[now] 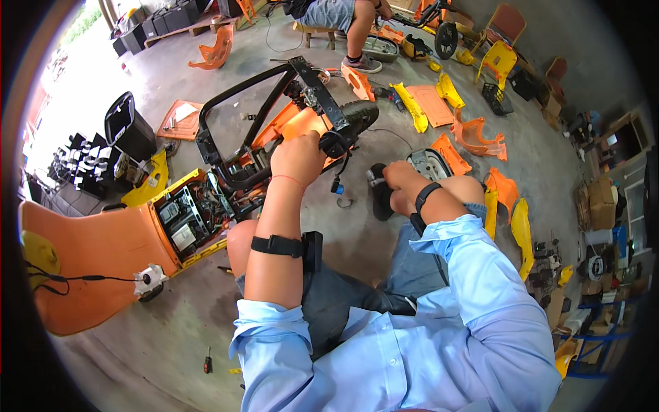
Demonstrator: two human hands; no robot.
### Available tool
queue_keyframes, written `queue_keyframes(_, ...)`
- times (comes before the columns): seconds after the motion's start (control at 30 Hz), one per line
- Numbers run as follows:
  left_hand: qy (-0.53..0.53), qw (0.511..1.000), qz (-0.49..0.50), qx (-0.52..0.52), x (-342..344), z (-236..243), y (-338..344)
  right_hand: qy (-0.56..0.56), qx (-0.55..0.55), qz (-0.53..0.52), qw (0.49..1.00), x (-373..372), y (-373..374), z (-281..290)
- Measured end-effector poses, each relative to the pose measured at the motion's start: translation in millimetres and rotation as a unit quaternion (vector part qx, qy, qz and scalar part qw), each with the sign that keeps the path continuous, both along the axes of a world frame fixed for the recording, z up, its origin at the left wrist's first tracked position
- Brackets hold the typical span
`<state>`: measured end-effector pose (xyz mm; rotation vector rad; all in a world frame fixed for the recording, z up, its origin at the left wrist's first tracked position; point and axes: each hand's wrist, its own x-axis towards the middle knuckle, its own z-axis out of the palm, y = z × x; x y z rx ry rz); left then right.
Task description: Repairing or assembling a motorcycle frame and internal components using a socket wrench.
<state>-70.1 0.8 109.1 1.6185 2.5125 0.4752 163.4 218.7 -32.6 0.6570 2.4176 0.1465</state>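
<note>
My left hand [298, 159] is closed at the near edge of an orange plastic panel [302, 125], its fingers mostly hidden behind its back. The panel sits within the black tubular frame [237, 86] of a small vehicle. Just right of the hand are a black bracket and a wheel with a black tyre [360, 115]. A blue connector [337, 186] hangs on a cable below. My right hand [395, 174] is curled beside my dark shoe [381, 196], near my right knee; whatever it may hold is hidden. Wiring and electronics [182, 218] lie exposed in the vehicle's body.
An orange seat shell [96, 268] is at the left. Orange and yellow body panels [478, 137] are strewn to the right. A screwdriver [208, 360] lies on the floor at lower left. A black bin [130, 127] stands at far left. Another person [336, 17] sits at the back.
</note>
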Motion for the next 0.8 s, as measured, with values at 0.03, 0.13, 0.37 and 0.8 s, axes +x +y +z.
queue_keyframes(0.03,0.002,1.000,0.002,0.003,0,0,0,0.003,0.017,0.003,1.000,-1,-2,5)
queue_keyframes(0.13,0.001,1.000,-0.002,0.021,-2,0,-1,0.024,0.058,-0.001,0.998,-11,-5,7)
queue_keyframes(0.37,-0.015,0.999,-0.006,0.039,-6,0,0,0.044,0.046,-0.067,0.996,-40,0,-19)
queue_keyframes(0.8,-0.013,1.000,0.010,0.022,-2,10,3,0.133,0.042,-0.071,0.988,-56,-3,-26)
